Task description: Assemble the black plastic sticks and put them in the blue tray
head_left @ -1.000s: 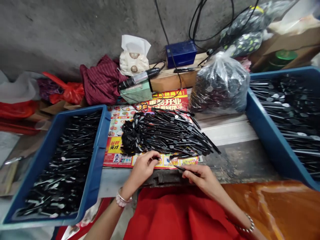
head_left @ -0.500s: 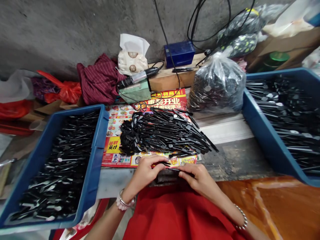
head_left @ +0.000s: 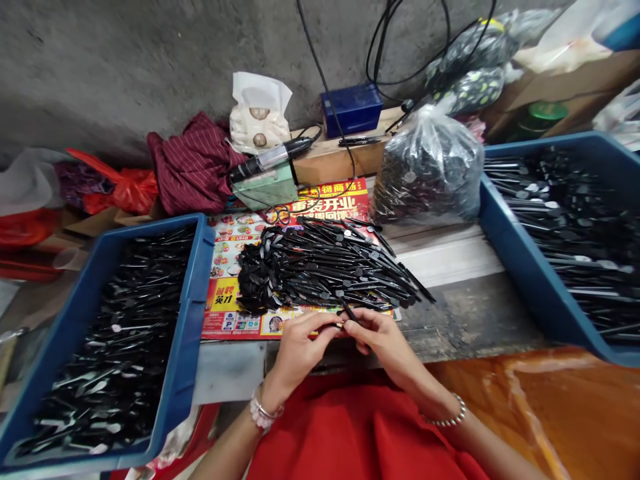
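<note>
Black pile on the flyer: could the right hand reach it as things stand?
Probably yes: the right hand is close to the pile with nothing visibly between, though it holds a dark stick.

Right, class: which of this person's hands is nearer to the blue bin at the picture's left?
The left hand. It is to the right of the blue bin, apart from it; the right hand is farther right, beyond the left.
</note>
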Action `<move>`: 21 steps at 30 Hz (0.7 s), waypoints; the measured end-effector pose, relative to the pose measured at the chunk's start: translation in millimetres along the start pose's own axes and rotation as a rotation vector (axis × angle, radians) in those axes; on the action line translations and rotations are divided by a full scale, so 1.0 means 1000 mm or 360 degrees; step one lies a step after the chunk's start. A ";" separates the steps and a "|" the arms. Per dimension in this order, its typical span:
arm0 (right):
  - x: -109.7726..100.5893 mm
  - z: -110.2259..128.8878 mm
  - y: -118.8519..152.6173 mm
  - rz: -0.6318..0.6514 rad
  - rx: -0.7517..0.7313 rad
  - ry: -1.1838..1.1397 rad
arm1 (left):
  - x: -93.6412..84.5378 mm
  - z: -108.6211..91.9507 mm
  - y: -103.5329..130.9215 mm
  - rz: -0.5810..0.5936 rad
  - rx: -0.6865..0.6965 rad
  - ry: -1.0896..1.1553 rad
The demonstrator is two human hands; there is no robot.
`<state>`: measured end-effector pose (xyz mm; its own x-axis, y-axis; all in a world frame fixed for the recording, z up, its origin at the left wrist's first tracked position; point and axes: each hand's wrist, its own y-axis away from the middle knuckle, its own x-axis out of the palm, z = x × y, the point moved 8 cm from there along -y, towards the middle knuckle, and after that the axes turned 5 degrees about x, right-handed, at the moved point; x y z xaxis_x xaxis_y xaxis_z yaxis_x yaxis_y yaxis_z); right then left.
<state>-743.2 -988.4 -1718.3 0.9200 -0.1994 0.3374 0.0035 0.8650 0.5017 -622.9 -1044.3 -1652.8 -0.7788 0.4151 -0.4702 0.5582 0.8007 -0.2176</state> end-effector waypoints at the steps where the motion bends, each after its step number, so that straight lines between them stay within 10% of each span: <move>1: 0.000 0.001 -0.001 -0.0020 -0.0026 0.0041 | 0.002 0.003 0.000 0.0001 -0.0079 0.0092; 8: -0.007 0.018 0.005 -0.0177 -0.0415 0.0606 | 0.020 0.034 0.002 0.0162 -0.0704 0.0785; 15: -0.016 0.021 0.004 -0.0150 -0.0428 0.1027 | -0.013 0.042 -0.016 -0.0029 -0.0648 0.0506; 21: -0.010 0.014 0.002 0.0061 -0.0312 0.1086 | 0.002 0.020 -0.028 0.0467 -0.0419 0.0243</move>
<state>-757.8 -991.3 -1710.0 0.9608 0.1103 -0.2545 -0.0224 0.9453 0.3253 -634.2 -1074.5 -1665.1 -0.6421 0.6855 -0.3433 0.6860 0.7136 0.1419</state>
